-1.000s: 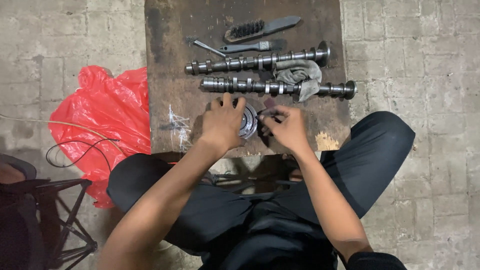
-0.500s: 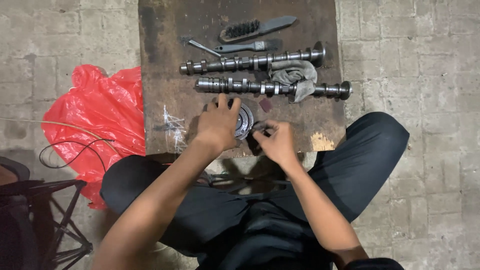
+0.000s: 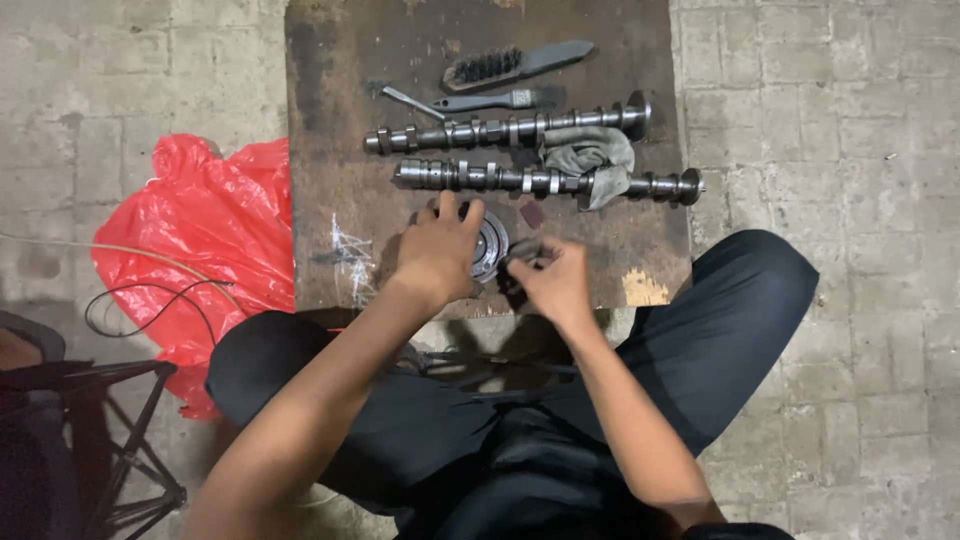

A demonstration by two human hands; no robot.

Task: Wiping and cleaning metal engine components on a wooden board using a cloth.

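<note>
While left hand point(image 3: 438, 252) fingers clamp the round metal gear point(image 3: 489, 246) at the bench point(image 3: 330, 150) near edge, right hand point(image 3: 556, 280) pinches a small dark part just beside it; red plastic bag point(image 3: 205, 225) lies left.

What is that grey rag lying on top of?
The grey rag lies draped over the nearer camshaft and touches the farther camshaft, on the dark wooden board. The part of the shaft under it is covered.

Two camshafts point(image 3: 545, 180) and a rag point(image 3: 590, 155) block the far side; bare board point(image 3: 335, 190) lies left
</note>
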